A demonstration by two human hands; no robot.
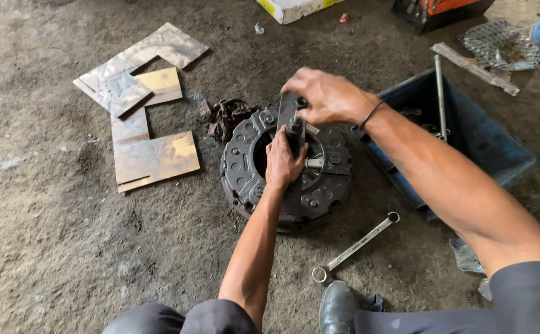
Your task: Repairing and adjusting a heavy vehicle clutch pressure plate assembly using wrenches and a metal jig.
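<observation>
lying flat, clutch plate (287, 166), bar (292, 148) across it, running near-to-far

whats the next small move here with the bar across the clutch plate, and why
Probably keep the left hand steadying the flat bar and turn the upright bolt a little further with the right hand. The bar lies across the round clutch cover on the floor, both hands are already on its centre, and the wrench lies unused beside it, so hand turning seems to suffice for now.

Left hand (283, 162) curled in a grip, forearm extended, right hand (325, 96) closed just beyond it, wrist bent
</observation>
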